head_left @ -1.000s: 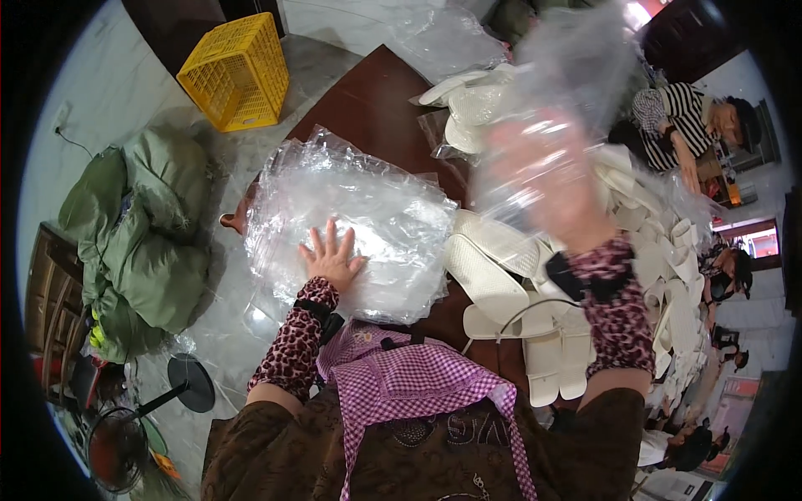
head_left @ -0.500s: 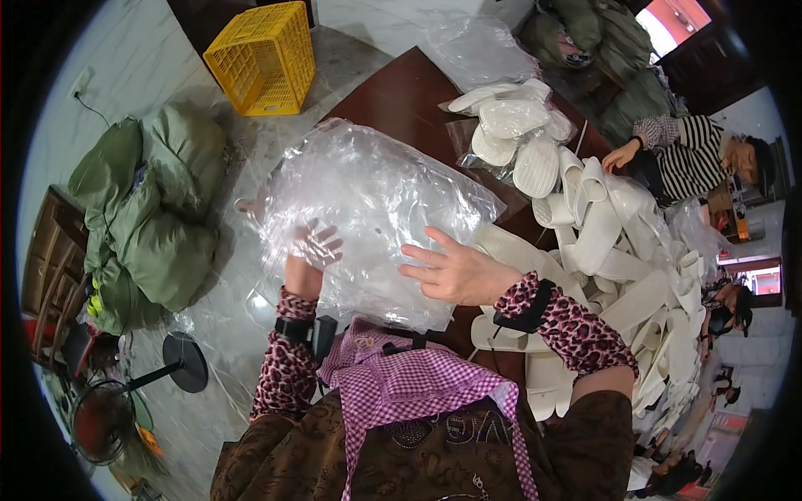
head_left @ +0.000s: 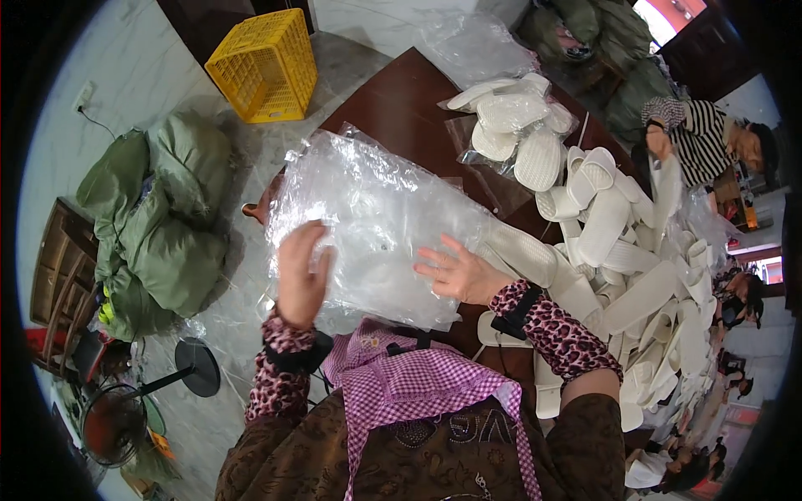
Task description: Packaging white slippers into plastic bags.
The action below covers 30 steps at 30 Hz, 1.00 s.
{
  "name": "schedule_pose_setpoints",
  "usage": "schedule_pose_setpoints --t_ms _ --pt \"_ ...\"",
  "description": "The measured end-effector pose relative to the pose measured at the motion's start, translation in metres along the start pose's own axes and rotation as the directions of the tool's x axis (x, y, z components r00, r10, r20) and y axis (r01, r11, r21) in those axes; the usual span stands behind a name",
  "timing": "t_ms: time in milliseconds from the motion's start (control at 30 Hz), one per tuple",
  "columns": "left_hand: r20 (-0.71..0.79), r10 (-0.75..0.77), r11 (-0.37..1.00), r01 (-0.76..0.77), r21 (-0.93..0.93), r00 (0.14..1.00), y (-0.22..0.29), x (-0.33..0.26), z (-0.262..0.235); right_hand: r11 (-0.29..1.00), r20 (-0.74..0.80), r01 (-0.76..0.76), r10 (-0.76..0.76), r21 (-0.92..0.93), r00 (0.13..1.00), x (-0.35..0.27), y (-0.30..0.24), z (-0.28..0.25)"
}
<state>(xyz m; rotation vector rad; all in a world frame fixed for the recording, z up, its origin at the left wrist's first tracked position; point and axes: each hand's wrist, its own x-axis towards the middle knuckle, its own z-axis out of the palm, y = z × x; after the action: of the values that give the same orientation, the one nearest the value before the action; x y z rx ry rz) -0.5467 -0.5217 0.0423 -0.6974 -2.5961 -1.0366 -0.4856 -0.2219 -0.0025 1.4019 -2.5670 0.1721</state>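
Observation:
Spread over the near part of the dark red table is a stack of clear plastic bags [head_left: 380, 221], wrinkled and shiny. Above its left side is my left hand [head_left: 301, 280], with the thumb apart from the fingers and nothing held. My right hand [head_left: 464, 274] rests at the stack's right side, fingers spread, also holding nothing. Just right of that hand begins a big heap of loose white slippers [head_left: 606, 225], partly tucked under my right forearm. Beyond it lie white slippers in clear bags [head_left: 510, 121].
The table's bare surface [head_left: 388, 100] shows behind the stack. More clear bags [head_left: 476, 50] lie at its far edge. A co-worker in stripes [head_left: 706, 142] is at the right. A yellow crate [head_left: 266, 71], green sacks [head_left: 163, 242] and a fan [head_left: 113, 424] stand on the floor at left.
My left hand was seen through the raised plastic and is now on top of it. The bags have settled flatter. My right hand has shifted slightly right. The co-worker's hand has lifted from the heap.

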Motion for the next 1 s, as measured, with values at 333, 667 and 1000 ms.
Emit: schedule_pose_setpoints --t_ms 333,667,1000 --pt "0.527 -0.466 0.803 0.09 0.589 0.71 -0.032 0.02 0.128 0.979 0.191 -0.195 0.181 0.056 0.965 -0.035 0.003 0.061" --pt "0.446 -0.419 0.795 0.083 0.6 0.791 -0.043 0.003 0.141 0.479 0.247 -0.621 0.632 0.621 0.734 0.006 0.02 0.039" --pt "0.439 -0.498 0.77 0.15 0.62 0.748 -0.062 -0.012 0.142 0.601 0.432 -0.77 0.648 0.217 0.627 0.02 0.018 0.09"
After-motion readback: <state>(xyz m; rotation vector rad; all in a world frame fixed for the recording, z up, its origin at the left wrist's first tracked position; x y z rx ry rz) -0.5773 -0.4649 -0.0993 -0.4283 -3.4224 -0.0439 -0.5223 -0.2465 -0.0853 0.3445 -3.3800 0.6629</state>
